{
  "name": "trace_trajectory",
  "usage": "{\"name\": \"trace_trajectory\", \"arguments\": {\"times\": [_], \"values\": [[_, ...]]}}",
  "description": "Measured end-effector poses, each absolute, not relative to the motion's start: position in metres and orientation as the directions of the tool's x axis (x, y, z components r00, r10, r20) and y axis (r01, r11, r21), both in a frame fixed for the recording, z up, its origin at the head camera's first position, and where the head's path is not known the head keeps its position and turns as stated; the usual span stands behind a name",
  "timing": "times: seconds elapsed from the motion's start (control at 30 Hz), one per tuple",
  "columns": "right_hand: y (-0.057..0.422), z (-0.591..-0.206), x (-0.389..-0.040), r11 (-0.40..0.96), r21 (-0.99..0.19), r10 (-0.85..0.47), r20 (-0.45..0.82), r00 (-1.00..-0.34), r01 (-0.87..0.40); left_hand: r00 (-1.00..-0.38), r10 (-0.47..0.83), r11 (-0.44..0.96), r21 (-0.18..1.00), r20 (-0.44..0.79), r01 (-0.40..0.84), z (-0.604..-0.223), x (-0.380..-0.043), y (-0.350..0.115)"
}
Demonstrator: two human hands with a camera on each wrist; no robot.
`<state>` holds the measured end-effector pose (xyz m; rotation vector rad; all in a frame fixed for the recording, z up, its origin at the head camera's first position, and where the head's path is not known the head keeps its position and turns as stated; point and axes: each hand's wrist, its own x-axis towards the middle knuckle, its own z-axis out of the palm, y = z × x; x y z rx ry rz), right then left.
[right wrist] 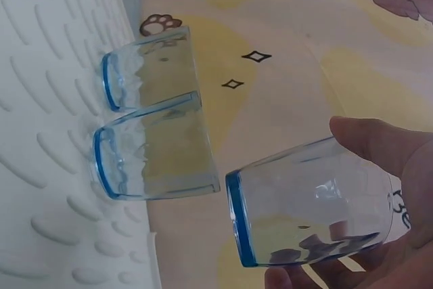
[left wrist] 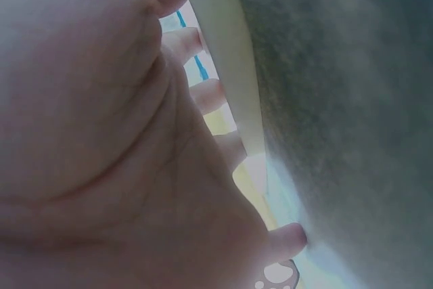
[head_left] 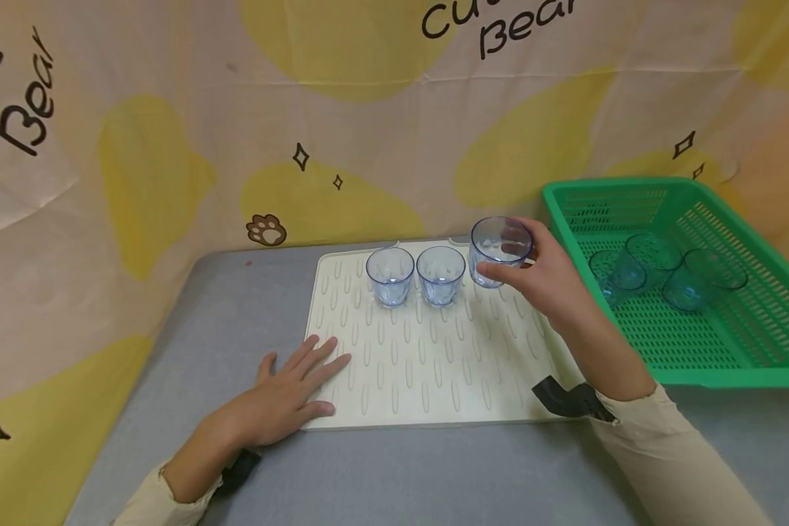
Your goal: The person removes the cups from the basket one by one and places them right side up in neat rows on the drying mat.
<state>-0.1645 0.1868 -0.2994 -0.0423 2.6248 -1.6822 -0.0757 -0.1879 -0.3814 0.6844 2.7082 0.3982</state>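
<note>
Blue-tinted glass [head_left: 500, 248]: in the right hand [head_left: 549, 274], gripped by its side between thumb and fingers, mouth upward; the right wrist view shows its base raised off the mat [head_left: 427, 369].
Left hand [head_left: 286, 402]: palm down, fingers spread over the near left corner of the mat, grasping nothing.
Sleeves: cream, the right sleeve [head_left: 680, 456] ending at a black strap [head_left: 568, 400].
Middle glass [head_left: 441, 276]: upright on the mat, just left of the held one.
Left glass [head_left: 391, 276]: upright too, just beside the middle glass, both toward the far edge.
Mat surface: white, patterned with raised oval ridges.
Green basket [head_left: 752, 377]: right of the mat, slotted plastic, with more glasses [head_left: 706, 277] inside, overlapping in view.
Table [head_left: 434, 475]: grey, under mat and basket.
Backdrop cloth [head_left: 361, 124]: pale with yellow patches, "Bear" lettering and a paw print [head_left: 266, 230].
</note>
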Motion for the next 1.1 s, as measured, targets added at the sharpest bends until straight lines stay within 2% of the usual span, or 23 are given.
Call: {"name": "trace_trajectory", "arguments": {"times": [0.2,0.37,1.1], "values": [[0.185,-0.307,-0.174,0.385,-0.923,-0.005,-0.008,-1.000,0.005,-0.834,0.495,0.849,0.338,-0.242,0.406,-0.385,-0.077,-0.188],[0.181,-0.317,-0.178,0.396,-0.916,0.017,-0.060,-0.998,0.062,-0.834,0.496,0.847,0.348,-0.243,0.403,-0.386,-0.077,-0.189],[0.185,-0.344,-0.192,0.419,-0.899,0.103,-0.093,-0.990,0.128,-0.831,0.497,0.847,0.348,-0.251,0.401,-0.381,-0.077,-0.189]]}}
